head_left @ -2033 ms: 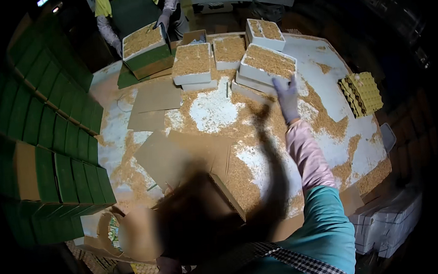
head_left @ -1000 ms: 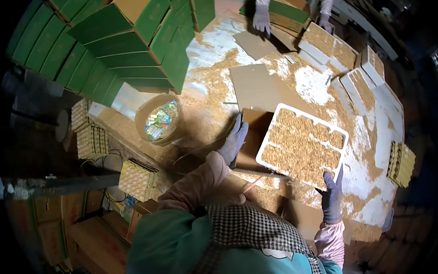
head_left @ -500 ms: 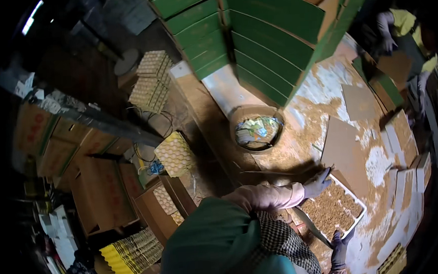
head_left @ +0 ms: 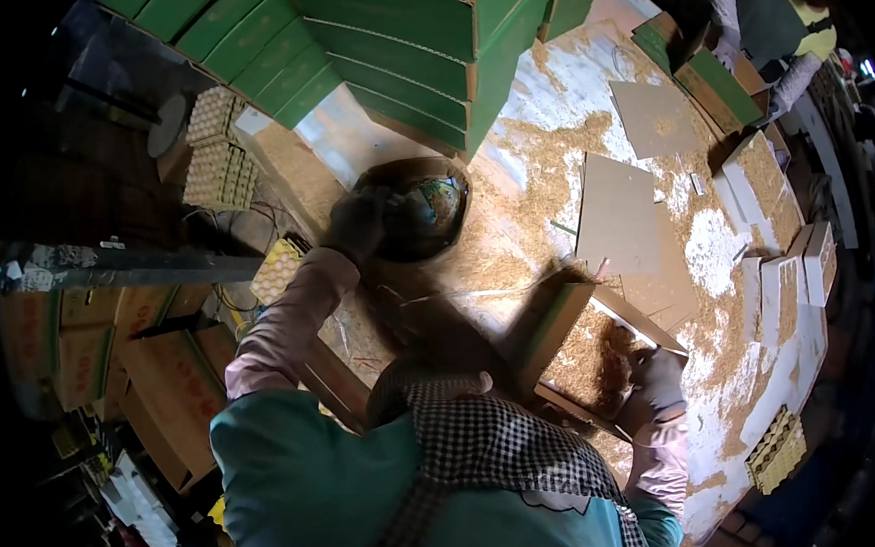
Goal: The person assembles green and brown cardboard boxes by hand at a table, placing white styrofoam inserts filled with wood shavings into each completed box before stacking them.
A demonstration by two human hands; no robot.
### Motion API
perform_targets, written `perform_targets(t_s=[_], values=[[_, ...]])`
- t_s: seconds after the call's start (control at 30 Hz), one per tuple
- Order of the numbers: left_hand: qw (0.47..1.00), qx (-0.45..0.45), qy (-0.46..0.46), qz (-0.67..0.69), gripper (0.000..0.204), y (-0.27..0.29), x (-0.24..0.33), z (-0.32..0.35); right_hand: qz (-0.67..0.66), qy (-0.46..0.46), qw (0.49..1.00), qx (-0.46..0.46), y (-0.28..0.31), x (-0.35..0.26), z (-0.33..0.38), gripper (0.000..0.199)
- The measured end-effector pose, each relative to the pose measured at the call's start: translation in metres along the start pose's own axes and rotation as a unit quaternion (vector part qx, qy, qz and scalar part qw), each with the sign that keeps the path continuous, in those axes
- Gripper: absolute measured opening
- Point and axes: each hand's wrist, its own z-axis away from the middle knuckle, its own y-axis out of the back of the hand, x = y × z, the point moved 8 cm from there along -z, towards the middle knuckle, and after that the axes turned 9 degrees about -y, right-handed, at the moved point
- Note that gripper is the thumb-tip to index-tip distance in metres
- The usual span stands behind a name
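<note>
My left hand (head_left: 357, 226), in a dark glove, reaches out to the left edge of a round basin (head_left: 461, 204). Inside that basin lies blue and green crumpled material (head_left: 435, 201). Shadow hides the fingers of this hand, so whether they hold anything is unclear. On the right, my right hand (head_left: 657, 384), in a grey glove, grips the side wall of an open cardboard box (head_left: 567, 316). Loose tan husk or shavings (head_left: 579, 370) cover the box's inside, with a darker reddish-brown patch near my right hand.
Stacked green boxes (head_left: 392, 21) rise at the far side. Flat cardboard sheets (head_left: 617, 212) lie on the husk-strewn table (head_left: 513, 199). White-sided boxes (head_left: 777, 293) line the right edge. Egg trays (head_left: 221, 171) stand at left. A co-worker (head_left: 773, 17) handles a green box (head_left: 717, 91) at upper right.
My left hand has left the white-rimmed, husk-filled box and swung left to the basin. My right hand now grips a cardboard box wall. The view has shifted.
</note>
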Motion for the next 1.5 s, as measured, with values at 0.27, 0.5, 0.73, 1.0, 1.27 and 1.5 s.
perform_targets(t_s=[0.27,0.5,0.73,1.0,1.27,1.5], values=[[0.991,-0.132,0.001,0.021,0.020,-0.040,-0.010,0.002,-0.224,0.013,0.944,0.242,0.024,-0.022,-0.225,0.114],[0.990,-0.107,0.079,-0.052,0.047,0.015,0.003,0.031,-0.135,-0.124,0.976,0.119,0.047,-0.047,-0.209,0.132],[0.978,-0.033,0.163,0.126,0.033,0.073,0.011,-0.001,-0.540,0.123,0.814,0.175,0.037,0.045,-0.243,0.035],[0.887,-0.195,-0.147,0.393,0.042,0.010,0.341,-0.013,-0.544,0.210,0.704,0.407,0.162,0.034,0.030,0.027],[0.912,0.180,-0.122,0.348,0.020,0.072,0.298,-0.010,-0.209,0.297,0.924,0.123,-0.027,-0.019,0.135,0.048],[0.871,-0.214,-0.434,0.089,0.043,-0.053,0.394,0.053,-0.054,0.216,0.975,0.019,-0.042,-0.017,0.106,0.041]])
